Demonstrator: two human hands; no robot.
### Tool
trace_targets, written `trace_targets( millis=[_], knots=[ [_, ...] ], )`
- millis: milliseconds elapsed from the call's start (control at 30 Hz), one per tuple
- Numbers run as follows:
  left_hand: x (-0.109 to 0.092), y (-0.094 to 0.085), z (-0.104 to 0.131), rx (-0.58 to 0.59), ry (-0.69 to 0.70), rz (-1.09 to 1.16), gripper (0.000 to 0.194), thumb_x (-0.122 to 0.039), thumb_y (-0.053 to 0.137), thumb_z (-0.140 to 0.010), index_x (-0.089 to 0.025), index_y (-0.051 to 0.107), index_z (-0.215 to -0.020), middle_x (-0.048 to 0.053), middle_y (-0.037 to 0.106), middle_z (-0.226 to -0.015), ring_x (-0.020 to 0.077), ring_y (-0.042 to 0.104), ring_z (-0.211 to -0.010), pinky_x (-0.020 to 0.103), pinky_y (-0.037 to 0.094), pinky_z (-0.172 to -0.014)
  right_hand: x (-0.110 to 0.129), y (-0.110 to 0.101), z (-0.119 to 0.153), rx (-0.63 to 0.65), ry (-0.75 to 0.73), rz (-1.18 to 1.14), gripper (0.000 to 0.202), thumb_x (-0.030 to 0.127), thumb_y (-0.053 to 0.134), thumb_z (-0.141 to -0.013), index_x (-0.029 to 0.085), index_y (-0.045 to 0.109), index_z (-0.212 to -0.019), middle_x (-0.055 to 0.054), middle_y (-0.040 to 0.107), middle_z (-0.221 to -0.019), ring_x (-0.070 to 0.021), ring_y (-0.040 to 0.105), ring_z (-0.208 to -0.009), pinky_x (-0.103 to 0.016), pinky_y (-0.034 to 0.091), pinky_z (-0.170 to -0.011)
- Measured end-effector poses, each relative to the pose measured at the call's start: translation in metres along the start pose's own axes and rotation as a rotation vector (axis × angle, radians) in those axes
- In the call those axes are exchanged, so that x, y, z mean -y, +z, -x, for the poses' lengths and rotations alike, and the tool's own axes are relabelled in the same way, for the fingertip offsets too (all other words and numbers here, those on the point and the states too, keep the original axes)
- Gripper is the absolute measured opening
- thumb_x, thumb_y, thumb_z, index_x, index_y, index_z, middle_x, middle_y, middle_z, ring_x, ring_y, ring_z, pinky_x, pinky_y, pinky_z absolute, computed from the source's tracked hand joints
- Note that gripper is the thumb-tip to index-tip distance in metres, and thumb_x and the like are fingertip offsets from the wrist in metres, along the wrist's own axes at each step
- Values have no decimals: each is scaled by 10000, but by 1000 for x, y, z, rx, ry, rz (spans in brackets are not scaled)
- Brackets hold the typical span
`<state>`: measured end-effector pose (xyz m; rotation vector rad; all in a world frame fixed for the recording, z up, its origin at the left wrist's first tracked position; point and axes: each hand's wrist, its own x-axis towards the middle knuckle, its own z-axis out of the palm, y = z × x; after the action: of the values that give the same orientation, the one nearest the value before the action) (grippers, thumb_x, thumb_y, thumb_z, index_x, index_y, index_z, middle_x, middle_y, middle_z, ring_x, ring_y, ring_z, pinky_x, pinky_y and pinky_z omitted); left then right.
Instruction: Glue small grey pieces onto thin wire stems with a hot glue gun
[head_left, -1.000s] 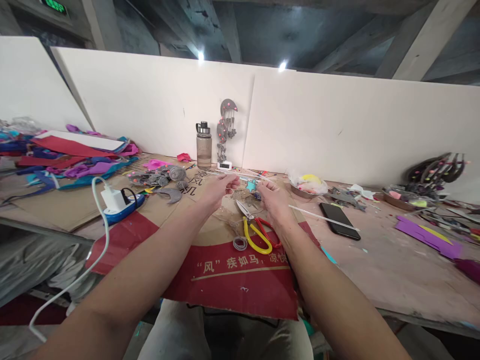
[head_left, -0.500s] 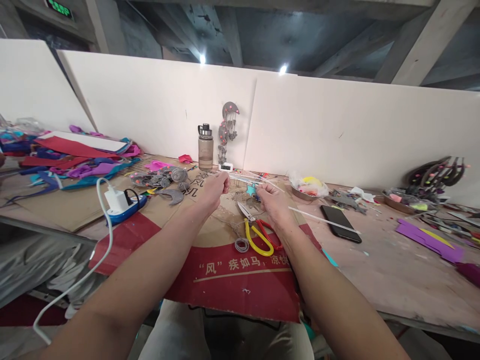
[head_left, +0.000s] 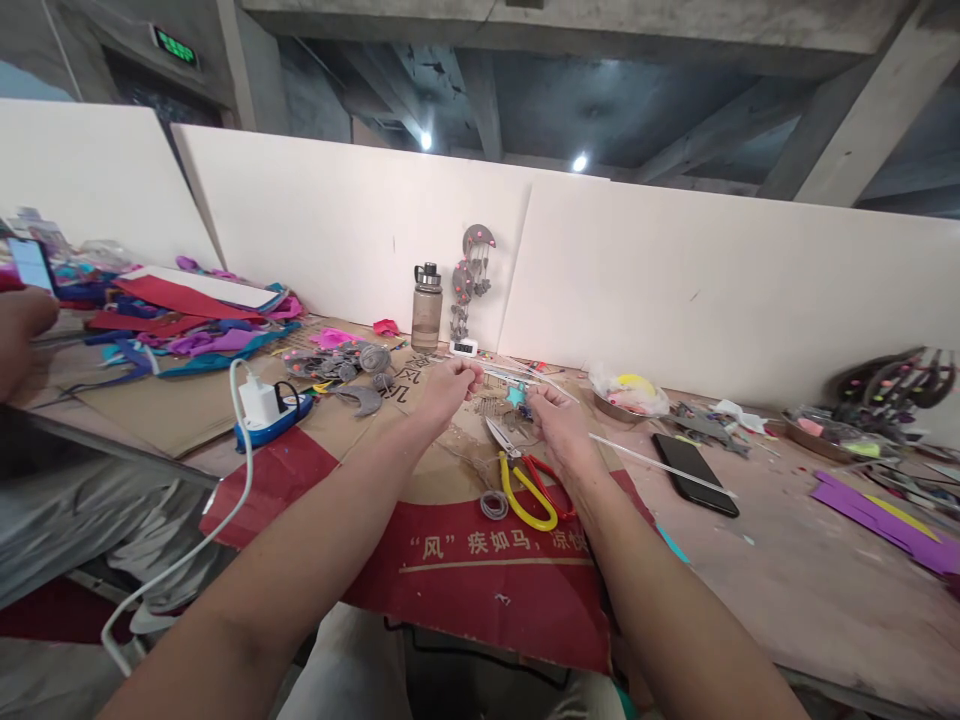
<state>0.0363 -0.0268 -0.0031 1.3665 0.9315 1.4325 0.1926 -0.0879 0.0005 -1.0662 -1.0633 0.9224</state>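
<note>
My left hand is closed in a pinch above the cardboard; whatever sits in its fingertips is too small to make out. Beside it, my right hand pinches a small turquoise star by its right edge. Between my forearms lie scissors with one yellow and one red handle, blades pointing away from me. A coil of grey cord rests left of the handles. Thin white strips run behind my right hand, one reaching across a black phone.
A water bottle and a small clock stand at the back. Grey yarn pieces, a plugged charger and a fabric heap lie left. A bowl sits right. Another person's hand shows far left.
The view has tilted up and turned slightly left, so everything sits lower and further right. Another person's hand and a lit phone now show at far left. My hands keep their pinches.
</note>
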Motion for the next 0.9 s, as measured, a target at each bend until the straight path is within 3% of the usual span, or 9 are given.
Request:
trace_targets(
  millis=[167, 300, 500, 733, 900],
  knots=[
    [0, 1, 2, 76, 37, -159, 135, -131, 434, -642, -163, 519, -542, -16, 492, -530, 82, 390, -469, 223, 278, -481, 0, 0, 1, -4, 3, 13, 185, 303, 643, -578, 193, 504, -631, 109, 338, -445, -32, 204, -390, -192, 126, -388],
    [-5, 0, 5, 59, 13, -228, 139, -99, 399, -572, -165, 498, -499, -29, 429, -459, 86, 339, -444, 232, 242, -483, -3, -1, 0, -2, -2, 23, 198, 309, 647, -589, 194, 489, -620, 108, 331, -444, -30, 204, -389, -185, 131, -388],
    [-10, -4, 5, 27, 70, -162, 154, -206, 441, -663, -162, 560, -576, -36, 418, -486, 86, 330, -458, 232, 222, -470, -7, -3, -1, -26, 21, 49, 184, 309, 645, -579, 191, 514, -632, 110, 321, -433, -35, 195, -390, -197, 121, -397],
    [-6, 2, 8, 120, 72, -219, 264, -320, 486, -737, -154, 686, -784, -40, 419, -520, 93, 348, -483, 230, 231, -464, -9, -2, -2, -30, 9, 116, 199, 344, 643, -587, 192, 534, -657, 107, 331, -427, -50, 210, -403, -216, 133, -422],
    [-3, 1, 8, 138, 68, -140, 187, -285, 457, -740, -173, 582, -656, -39, 409, -510, 89, 331, -456, 236, 245, -453, -12, -1, -3, -23, -5, 142, 209, 366, 630, -587, 195, 535, -662, 96, 369, -454, -57, 232, -404, -229, 143, -430]
  ],
)
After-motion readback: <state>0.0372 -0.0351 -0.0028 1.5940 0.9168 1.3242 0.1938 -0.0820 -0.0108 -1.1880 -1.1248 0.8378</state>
